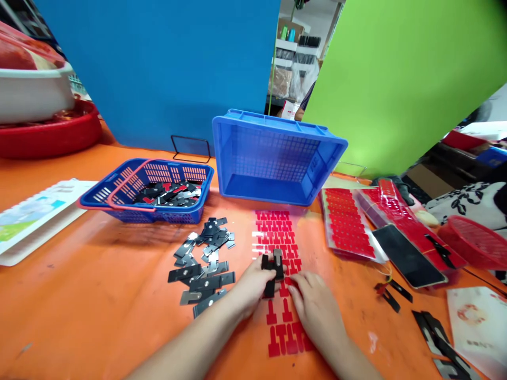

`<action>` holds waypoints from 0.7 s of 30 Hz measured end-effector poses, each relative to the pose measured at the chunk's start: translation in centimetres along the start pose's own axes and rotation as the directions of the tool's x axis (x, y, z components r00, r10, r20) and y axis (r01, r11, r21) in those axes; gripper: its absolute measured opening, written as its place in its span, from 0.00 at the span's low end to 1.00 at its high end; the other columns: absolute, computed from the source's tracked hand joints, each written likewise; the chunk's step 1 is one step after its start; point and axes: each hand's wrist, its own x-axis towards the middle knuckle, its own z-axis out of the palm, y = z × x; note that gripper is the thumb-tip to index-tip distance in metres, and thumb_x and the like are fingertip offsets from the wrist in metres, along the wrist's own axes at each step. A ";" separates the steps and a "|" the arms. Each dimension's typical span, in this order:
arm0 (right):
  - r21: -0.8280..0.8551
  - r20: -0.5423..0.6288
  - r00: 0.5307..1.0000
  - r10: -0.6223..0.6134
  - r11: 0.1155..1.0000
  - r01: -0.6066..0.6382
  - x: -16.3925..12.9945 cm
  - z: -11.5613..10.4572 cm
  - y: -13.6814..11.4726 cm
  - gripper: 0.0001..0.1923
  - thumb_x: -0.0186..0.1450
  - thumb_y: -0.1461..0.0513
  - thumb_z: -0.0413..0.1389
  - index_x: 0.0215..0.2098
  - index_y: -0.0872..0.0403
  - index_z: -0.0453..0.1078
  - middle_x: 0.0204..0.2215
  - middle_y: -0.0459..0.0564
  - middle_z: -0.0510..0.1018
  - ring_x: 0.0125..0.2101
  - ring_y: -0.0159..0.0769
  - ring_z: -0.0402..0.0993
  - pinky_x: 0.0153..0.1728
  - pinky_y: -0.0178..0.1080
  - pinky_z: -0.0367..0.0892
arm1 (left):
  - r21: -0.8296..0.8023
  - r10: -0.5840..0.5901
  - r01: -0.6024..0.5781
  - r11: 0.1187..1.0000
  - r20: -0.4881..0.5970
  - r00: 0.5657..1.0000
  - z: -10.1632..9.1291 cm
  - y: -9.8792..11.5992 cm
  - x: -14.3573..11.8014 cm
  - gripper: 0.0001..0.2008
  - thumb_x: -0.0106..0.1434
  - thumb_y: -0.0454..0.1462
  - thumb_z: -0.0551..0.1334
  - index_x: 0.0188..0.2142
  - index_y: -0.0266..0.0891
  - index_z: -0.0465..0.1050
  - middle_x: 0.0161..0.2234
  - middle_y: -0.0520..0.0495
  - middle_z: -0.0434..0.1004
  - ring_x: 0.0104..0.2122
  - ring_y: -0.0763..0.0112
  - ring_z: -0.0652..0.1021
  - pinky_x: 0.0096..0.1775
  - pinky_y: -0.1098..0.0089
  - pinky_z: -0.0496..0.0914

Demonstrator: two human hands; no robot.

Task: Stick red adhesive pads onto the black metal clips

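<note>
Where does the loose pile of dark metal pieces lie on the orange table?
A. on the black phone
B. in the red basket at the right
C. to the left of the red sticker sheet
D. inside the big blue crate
C: the pile of dark metal pieces lies on the bare orange table, left of the red sticker sheet and beside the left hand.

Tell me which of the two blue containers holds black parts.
The low blue basket with red handles, on the left, holds black parts. The taller blue crate beside it, tipped toward the camera, shows nothing inside.
</note>
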 end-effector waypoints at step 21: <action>0.675 -0.205 0.958 0.199 0.738 -0.008 4.1 -2.9 0.4 0.07 0.60 0.60 0.52 0.36 0.52 0.61 0.32 0.48 0.69 0.34 0.36 0.67 0.37 0.41 0.64 | 0.025 0.063 -0.066 0.998 0.104 0.993 0.1 0.1 -0.3 0.13 0.48 0.37 0.63 0.35 0.36 0.67 0.30 0.46 0.73 0.30 0.70 0.74 0.34 0.69 0.67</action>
